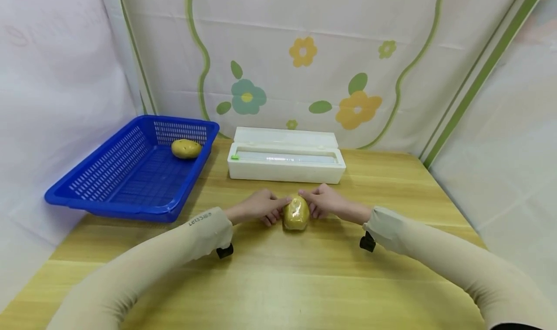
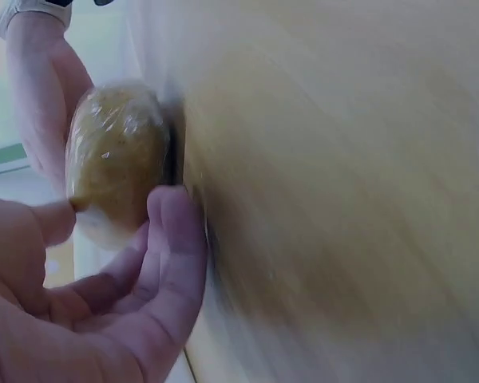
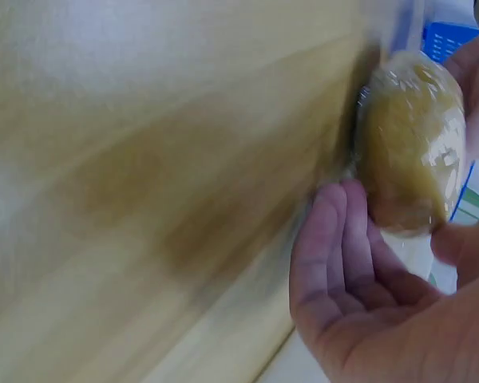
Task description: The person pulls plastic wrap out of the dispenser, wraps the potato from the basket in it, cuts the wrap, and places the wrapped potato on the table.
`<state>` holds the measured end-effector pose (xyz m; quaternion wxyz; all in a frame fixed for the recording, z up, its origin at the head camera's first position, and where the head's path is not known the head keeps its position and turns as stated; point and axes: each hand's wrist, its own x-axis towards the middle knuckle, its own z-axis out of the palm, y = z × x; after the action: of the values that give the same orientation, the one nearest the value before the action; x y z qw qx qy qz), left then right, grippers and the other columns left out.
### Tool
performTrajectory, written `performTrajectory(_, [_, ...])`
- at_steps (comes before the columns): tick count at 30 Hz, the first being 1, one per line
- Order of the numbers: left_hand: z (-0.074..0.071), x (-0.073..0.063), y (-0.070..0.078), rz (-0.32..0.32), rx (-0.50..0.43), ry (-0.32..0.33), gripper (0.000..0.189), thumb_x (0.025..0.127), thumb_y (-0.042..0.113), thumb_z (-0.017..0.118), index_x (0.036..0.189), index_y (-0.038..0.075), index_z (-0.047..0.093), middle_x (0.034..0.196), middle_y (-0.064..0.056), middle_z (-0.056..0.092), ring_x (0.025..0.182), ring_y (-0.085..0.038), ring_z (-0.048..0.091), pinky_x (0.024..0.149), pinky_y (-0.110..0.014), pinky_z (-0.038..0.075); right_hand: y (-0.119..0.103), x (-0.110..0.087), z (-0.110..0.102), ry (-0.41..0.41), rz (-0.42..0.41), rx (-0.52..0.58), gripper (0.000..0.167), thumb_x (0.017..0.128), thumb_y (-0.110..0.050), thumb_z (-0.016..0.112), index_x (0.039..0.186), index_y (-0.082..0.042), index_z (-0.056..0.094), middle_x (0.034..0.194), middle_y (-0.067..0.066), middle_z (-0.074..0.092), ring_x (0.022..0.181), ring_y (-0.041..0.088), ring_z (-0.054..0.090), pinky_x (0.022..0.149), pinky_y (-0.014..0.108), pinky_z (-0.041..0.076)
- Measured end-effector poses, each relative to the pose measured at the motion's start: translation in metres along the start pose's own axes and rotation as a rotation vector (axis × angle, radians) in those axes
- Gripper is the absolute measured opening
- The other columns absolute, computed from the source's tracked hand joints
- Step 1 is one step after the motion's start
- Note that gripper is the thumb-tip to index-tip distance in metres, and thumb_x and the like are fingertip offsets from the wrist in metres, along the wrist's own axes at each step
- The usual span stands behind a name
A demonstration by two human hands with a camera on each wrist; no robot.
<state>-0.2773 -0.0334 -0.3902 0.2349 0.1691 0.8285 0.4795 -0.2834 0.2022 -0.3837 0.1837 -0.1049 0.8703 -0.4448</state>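
Observation:
A potato [image 1: 296, 215] wrapped in clear plastic film sits on the table between both hands, its film shiny and wrinkled. From the left side, my left hand [image 1: 263, 207] holds it, thumb on its upper part and fingers curled low by the table. My right hand [image 1: 327, 202] grips the opposite side in the same way, thumb near the top. The left wrist view shows the left thumb and fingertips at one end of the wrapped potato [image 2: 120, 152]. In the right wrist view the right fingertips lie at its underside, close to the tabletop [image 3: 144, 199].
Just behind the hands stands a white cling film box [image 1: 287, 174], lid raised, with a green slider [image 1: 235, 157] on its edge. At the left is a blue plastic basket [image 1: 174, 209] holding another potato [image 1: 186, 149]. A flowered curtain [image 1: 278, 45] hangs behind the table.

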Motion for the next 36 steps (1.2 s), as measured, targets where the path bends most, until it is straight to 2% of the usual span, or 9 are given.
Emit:
performTrajectory(5, [0.004,0.001,0.002,0.009,0.038,0.056,0.055,0.101,0.047,0.05,0.088,-0.003,0.069,0.082,-0.014,0.068,0.067,-0.025,0.067,0.057,-0.035,0.057,0.002,-0.002,0.001,0.017,-0.023,0.007,0.056,0.102,-0.045,0.05,0.076,0.001,0.067,0.073,0.022,0.065,0.059,0.026,0.062,0.052,0.034,0.053])
performTrajectory(10, [0.004,0.001,-0.001,0.061,0.033,0.058,0.052,0.102,0.043,0.05,0.089,-0.004,0.067,0.082,-0.016,0.067,0.065,-0.027,0.066,0.056,-0.036,0.056,0.006,-0.006,-0.003,0.016,-0.155,-0.027,0.055,0.104,-0.044,0.046,0.084,0.004,0.063,0.071,0.023,0.059,0.055,0.02,0.051,0.048,0.029,0.043])
performTrajectory(12, [0.003,-0.001,-0.002,0.085,0.039,0.057,0.051,0.102,0.042,0.051,0.09,-0.004,0.067,0.082,-0.017,0.066,0.064,-0.028,0.065,0.056,-0.036,0.056,0.006,-0.009,-0.005,0.031,-0.201,-0.073,0.053,0.104,-0.045,0.045,0.094,0.003,0.064,0.076,0.022,0.06,0.058,0.021,0.051,0.051,0.03,0.043])
performTrajectory(16, [-0.003,-0.012,0.001,0.163,0.126,0.105,0.046,0.101,0.045,0.053,0.1,0.002,0.069,0.088,-0.014,0.067,0.069,-0.025,0.065,0.059,-0.035,0.055,0.001,-0.015,-0.008,0.057,-0.259,-0.159,0.054,0.099,-0.049,0.054,0.125,-0.003,0.061,0.108,0.015,0.064,0.089,0.025,0.06,0.071,0.035,0.052])
performTrajectory(20, [-0.009,-0.025,0.006,0.287,0.239,0.176,0.041,0.1,0.042,0.056,0.117,0.007,0.068,0.108,-0.006,0.067,0.093,-0.021,0.064,0.079,-0.035,0.053,-0.005,-0.024,-0.01,0.056,-0.36,-0.236,0.078,0.085,-0.049,0.075,0.143,-0.005,0.047,0.138,0.015,0.05,0.118,0.032,0.05,0.092,0.047,0.047])
performTrajectory(23, [-0.013,-0.036,0.004,0.363,0.338,0.192,0.046,0.099,0.042,0.058,0.127,0.005,0.063,0.122,-0.005,0.062,0.108,-0.022,0.058,0.091,-0.039,0.048,-0.009,-0.032,-0.009,0.047,-0.405,-0.298,0.099,0.072,-0.049,0.085,0.149,-0.01,0.038,0.145,0.015,0.041,0.128,0.037,0.042,0.099,0.053,0.041])
performTrajectory(27, [-0.016,-0.05,-0.004,0.393,0.388,0.193,0.056,0.096,0.045,0.062,0.136,0.006,0.056,0.136,-0.007,0.054,0.121,-0.026,0.05,0.099,-0.045,0.043,-0.01,-0.038,-0.006,0.063,-0.401,-0.317,0.108,0.065,-0.048,0.091,0.151,-0.013,0.035,0.146,0.013,0.038,0.131,0.037,0.038,0.102,0.055,0.038])
performTrajectory(32, [-0.018,-0.057,-0.015,0.392,0.252,0.254,0.05,0.095,0.041,0.065,0.135,0.01,0.058,0.135,-0.002,0.055,0.122,-0.027,0.05,0.098,-0.045,0.045,-0.006,-0.034,-0.007,0.083,-0.432,-0.282,0.097,0.063,-0.045,0.092,0.144,-0.014,0.048,0.138,0.01,0.045,0.125,0.034,0.043,0.098,0.05,0.043])
performTrajectory(36, [-0.018,-0.056,-0.022,0.399,0.123,0.234,0.046,0.096,0.039,0.065,0.133,0.011,0.059,0.132,-0.002,0.057,0.121,-0.029,0.053,0.096,-0.042,0.047,0.001,-0.028,-0.009,0.058,-0.446,-0.265,0.095,0.064,-0.046,0.091,0.143,-0.012,0.049,0.136,0.011,0.048,0.123,0.033,0.045,0.096,0.046,0.045])
